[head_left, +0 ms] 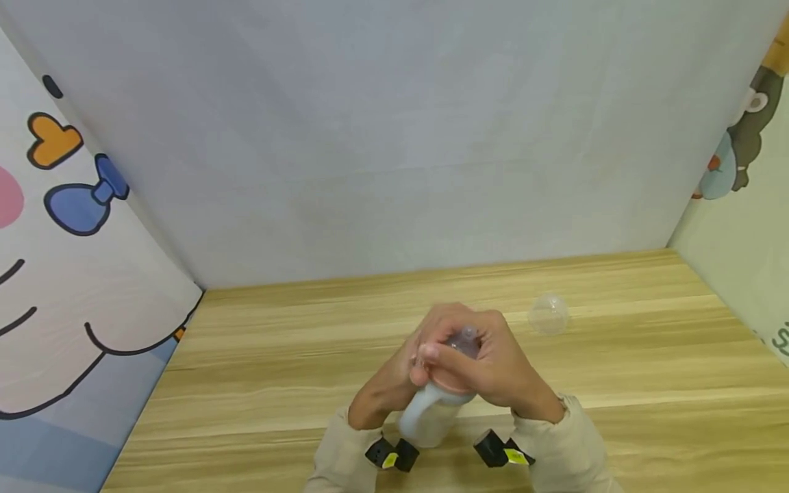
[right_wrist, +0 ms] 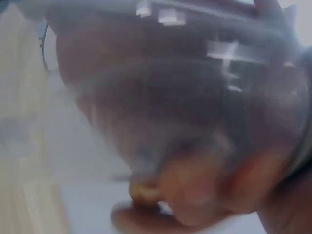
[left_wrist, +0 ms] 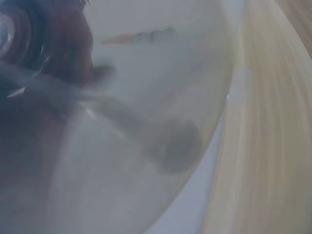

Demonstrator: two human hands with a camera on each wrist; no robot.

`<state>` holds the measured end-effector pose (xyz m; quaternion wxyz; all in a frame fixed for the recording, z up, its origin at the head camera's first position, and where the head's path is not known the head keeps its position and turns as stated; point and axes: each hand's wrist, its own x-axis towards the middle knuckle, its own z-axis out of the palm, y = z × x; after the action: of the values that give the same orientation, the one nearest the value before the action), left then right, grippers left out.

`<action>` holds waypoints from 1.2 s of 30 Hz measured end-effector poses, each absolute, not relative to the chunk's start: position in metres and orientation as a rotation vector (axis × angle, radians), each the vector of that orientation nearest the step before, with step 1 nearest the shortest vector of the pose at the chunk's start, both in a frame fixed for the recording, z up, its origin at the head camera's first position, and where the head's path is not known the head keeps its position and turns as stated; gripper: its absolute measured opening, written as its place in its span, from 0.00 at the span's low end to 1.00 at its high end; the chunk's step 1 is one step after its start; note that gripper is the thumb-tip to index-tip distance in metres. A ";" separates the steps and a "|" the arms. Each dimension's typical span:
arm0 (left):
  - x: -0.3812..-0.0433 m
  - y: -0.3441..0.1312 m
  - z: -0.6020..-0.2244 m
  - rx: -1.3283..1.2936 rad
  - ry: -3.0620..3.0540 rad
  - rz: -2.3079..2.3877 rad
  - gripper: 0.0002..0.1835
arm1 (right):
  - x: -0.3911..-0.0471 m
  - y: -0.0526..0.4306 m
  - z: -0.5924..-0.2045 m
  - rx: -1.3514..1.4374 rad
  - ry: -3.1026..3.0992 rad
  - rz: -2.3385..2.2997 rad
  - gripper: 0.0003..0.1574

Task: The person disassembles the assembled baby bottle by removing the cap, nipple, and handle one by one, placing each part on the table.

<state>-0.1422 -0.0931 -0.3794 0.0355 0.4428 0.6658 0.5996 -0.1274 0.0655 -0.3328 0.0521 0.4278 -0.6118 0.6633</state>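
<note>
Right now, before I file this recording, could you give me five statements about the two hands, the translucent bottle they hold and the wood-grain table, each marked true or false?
1. The left hand and the right hand both grip the upper part of the translucent bottle. True.
2. The small clear plastic dome is being held in the left hand. False: it lies on the wood-grain table, apart from both hands.
3. In the head view, the dome is to the right of both hands. True.
4. The bottle's salmon-pink collar is at its foot. False: it is near the top, between the hands.
5. The bottle's pale blue-white handle shows below the hands in the head view. True.
</note>
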 end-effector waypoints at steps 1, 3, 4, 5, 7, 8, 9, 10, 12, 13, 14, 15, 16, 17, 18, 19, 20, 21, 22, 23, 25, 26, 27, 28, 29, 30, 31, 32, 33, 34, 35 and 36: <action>-0.141 -0.093 -0.380 1.351 2.003 1.844 0.48 | -0.128 0.067 -0.332 1.332 -1.849 2.015 0.11; -0.140 -0.093 -0.380 1.359 1.955 1.844 0.47 | -0.129 0.068 -0.331 1.401 -1.813 2.018 0.11; -0.140 -0.092 -0.380 1.358 1.945 1.849 0.47 | -0.129 0.069 -0.330 1.412 -1.805 2.024 0.11; -0.140 -0.091 -0.380 1.370 1.944 1.856 0.49 | -0.130 0.069 -0.330 1.425 -1.797 2.021 0.11; -0.140 -0.089 -0.379 1.393 1.983 1.864 0.52 | -0.131 0.069 -0.329 1.430 -1.793 2.027 0.11; -0.140 -0.088 -0.378 1.391 2.002 1.870 0.54 | -0.132 0.069 -0.328 1.432 -1.793 2.028 0.10; -0.140 -0.088 -0.377 1.383 2.015 1.872 0.54 | -0.132 0.069 -0.328 1.430 -1.796 2.032 0.10; -0.140 -0.088 -0.377 1.374 2.034 1.871 0.55 | -0.132 0.070 -0.328 1.421 -1.804 2.029 0.10; -0.141 -0.088 -0.376 1.355 2.070 1.871 0.57 | -0.132 0.071 -0.328 1.393 -1.831 2.027 0.09; -0.141 -0.089 -0.375 1.344 2.071 1.877 0.59 | -0.132 0.072 -0.328 1.369 -1.851 2.034 0.08; -0.142 -0.090 -0.375 1.333 2.075 1.883 0.60 | -0.131 0.073 -0.328 1.342 -1.874 2.042 0.08; -0.142 -0.091 -0.375 1.333 2.087 1.884 0.60 | -0.131 0.074 -0.328 1.307 -1.900 2.057 0.09; -0.143 -0.092 -0.374 1.332 2.092 1.887 0.61 | -0.131 0.076 -0.328 1.274 -1.923 2.069 0.10; -0.144 -0.093 -0.374 1.327 2.091 1.896 0.63 | -0.131 0.077 -0.328 1.244 -1.941 2.082 0.11; -0.144 -0.094 -0.373 1.335 2.086 1.900 0.63 | -0.131 0.078 -0.328 1.208 -1.963 2.088 0.13; -0.145 -0.095 -0.373 1.333 2.069 1.908 0.64 | -0.131 0.079 -0.328 1.185 -1.974 2.088 0.15; -0.145 -0.096 -0.373 1.326 2.053 1.914 0.64 | -0.132 0.080 -0.327 1.168 -1.979 2.078 0.17; -0.145 -0.097 -0.372 1.320 2.035 1.924 0.64 | -0.133 0.081 -0.327 1.152 -1.981 2.066 0.18; -0.146 -0.098 -0.372 1.311 2.009 1.937 0.64 | -0.134 0.082 -0.327 1.141 -1.979 2.050 0.20; -0.146 -0.099 -0.372 1.294 1.975 1.956 0.65 | -0.135 0.084 -0.326 1.132 -1.977 2.035 0.20; -0.146 -0.101 -0.371 1.265 1.918 1.985 0.66 | -0.137 0.087 -0.326 1.122 -1.970 2.010 0.22; -0.146 -0.102 -0.371 1.250 1.898 1.998 0.66 | -0.138 0.088 -0.326 1.120 -1.965 2.005 0.22; -0.146 -0.102 -0.371 1.238 1.879 2.008 0.67 | -0.139 0.090 -0.326 1.119 -1.963 2.002 0.22; -0.146 -0.102 -0.371 1.228 1.848 2.021 0.67 | -0.140 0.091 -0.326 1.117 -1.962 2.001 0.22; -0.146 -0.102 -0.370 1.215 1.818 2.032 0.67 | -0.140 0.093 -0.325 1.110 -1.967 2.004 0.23; -0.146 -0.102 -0.370 1.207 1.797 2.040 0.67 | -0.140 0.094 -0.326 1.106 -1.969 2.007 0.23; -0.146 -0.102 -0.370 1.200 1.778 2.049 0.67 | -0.140 0.095 -0.326 1.101 -1.973 2.012 0.22; -0.146 -0.102 -0.370 1.192 1.752 2.059 0.67 | -0.141 0.095 -0.326 1.099 -1.974 2.018 0.22; -0.146 -0.102 -0.370 1.183 1.730 2.068 0.67 | -0.140 0.096 -0.326 1.099 -1.975 2.024 0.21; -0.146 -0.101 -0.370 1.176 1.708 2.077 0.67 | -0.140 0.096 -0.326 1.096 -1.976 2.034 0.20; -0.146 -0.101 -0.370 1.175 1.704 2.081 0.67 | -0.140 0.096 -0.325 1.095 -1.978 2.043 0.20; -0.146 -0.101 -0.370 1.175 1.695 2.088 0.67 | -0.140 0.096 -0.326 1.100 -1.975 2.048 0.19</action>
<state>-0.1464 -0.1012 -0.3696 0.1029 0.3982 0.5745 0.7077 -0.1396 0.0962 -0.3255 0.0457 0.3602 -0.6468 0.6707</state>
